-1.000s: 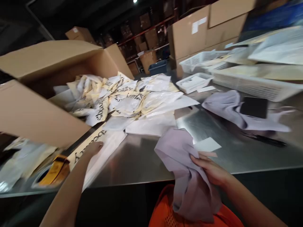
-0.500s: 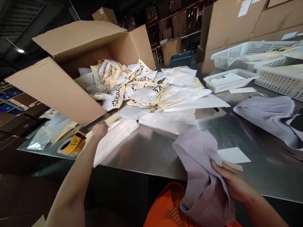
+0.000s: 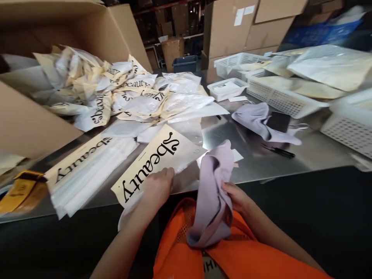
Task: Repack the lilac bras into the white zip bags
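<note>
My left hand [image 3: 159,185] is closed on a flat cream plastic bag [image 3: 136,170] with black "beauty" lettering, held over the front edge of the metal table. In my right hand [image 3: 236,197] hangs a lilac fabric garment [image 3: 213,193], bunched and draped down in front of my orange vest. To the left lies a stack of similar flat bags [image 3: 90,170]. Behind my hands, a heap of filled bags [image 3: 145,93] spills out of a big carton [image 3: 128,35]. A second lilac garment [image 3: 252,116] rests on the table at the right.
A yellow tape dispenser [image 3: 24,188] stands at the left edge. Black scissors [image 3: 279,150] and a dark flat object [image 3: 279,121] lie at the right. White baskets [image 3: 287,99] holding bags line the back right, near a small white tray [image 3: 228,95]. Cartons [image 3: 229,29] stand behind.
My left hand has drawn a bag off the stack and brought it rightward, close to the garment. My right hand still holds the garment. The view has swung to the right.
</note>
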The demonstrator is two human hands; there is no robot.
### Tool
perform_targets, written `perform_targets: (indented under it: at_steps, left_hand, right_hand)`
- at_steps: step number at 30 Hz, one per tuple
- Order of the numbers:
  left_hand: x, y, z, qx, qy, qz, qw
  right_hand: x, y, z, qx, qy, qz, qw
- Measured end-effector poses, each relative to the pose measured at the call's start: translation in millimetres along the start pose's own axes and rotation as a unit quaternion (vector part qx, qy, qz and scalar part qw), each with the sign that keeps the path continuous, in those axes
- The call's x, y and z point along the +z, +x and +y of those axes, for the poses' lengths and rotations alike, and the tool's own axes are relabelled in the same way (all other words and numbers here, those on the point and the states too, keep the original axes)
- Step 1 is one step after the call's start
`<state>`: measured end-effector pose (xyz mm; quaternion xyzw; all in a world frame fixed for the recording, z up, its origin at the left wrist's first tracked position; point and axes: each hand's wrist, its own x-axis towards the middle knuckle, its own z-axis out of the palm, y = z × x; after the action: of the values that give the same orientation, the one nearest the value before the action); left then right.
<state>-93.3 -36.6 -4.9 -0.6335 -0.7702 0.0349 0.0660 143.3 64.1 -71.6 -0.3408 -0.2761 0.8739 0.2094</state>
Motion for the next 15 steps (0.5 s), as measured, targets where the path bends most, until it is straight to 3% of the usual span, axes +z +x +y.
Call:
perform_targets:
  at_steps: [4,7,15]
  left_hand:
    - [8,11,53,0.109,-0.05,-0.011,0.993]
    - [11,13,76,0.151,-0.067,-0.018,0.986]
    - [27,0,76,0.171,-0.067,-0.04,0.982]
  right_hand:
    - [22,-13,0,-0.008,0.033,0.055,0.998]
    - [28,-16,-3,-0.015,0.047,0.061,0.997]
    - [22,-12,3,-0.001,0.059,0.09,0.994]
